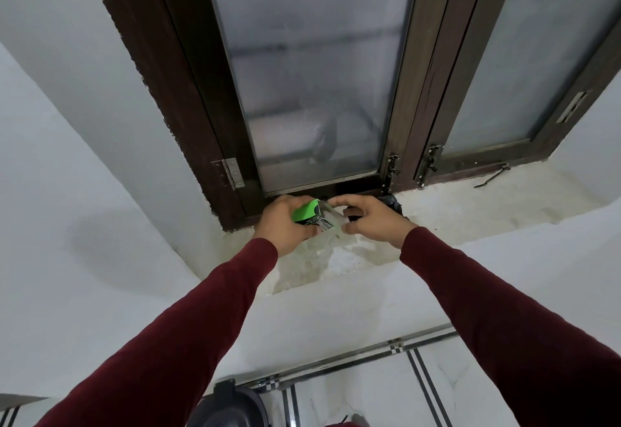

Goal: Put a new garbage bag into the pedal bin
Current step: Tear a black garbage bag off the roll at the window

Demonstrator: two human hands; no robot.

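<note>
Left hand (285,221) grips green-labelled bag pack (307,213) over window sill (470,201); right hand (369,220) pinches its clear wrapper (331,216). Bags likely light, thin, slippery; pinch a loose edge. Pedal bin (225,408) far below, near frame bottom.

Green packet (304,212) in left hand (285,221): glossy, with clear crinkled plastic. Window frame (188,67), upper centre: dark brown, matt, wood-like. Panes (312,57): frosted glass. Hinge (232,171): bright metal. Sill (453,205): rough whitish plaster. Sleeves (188,336): maroon cloth.
</note>
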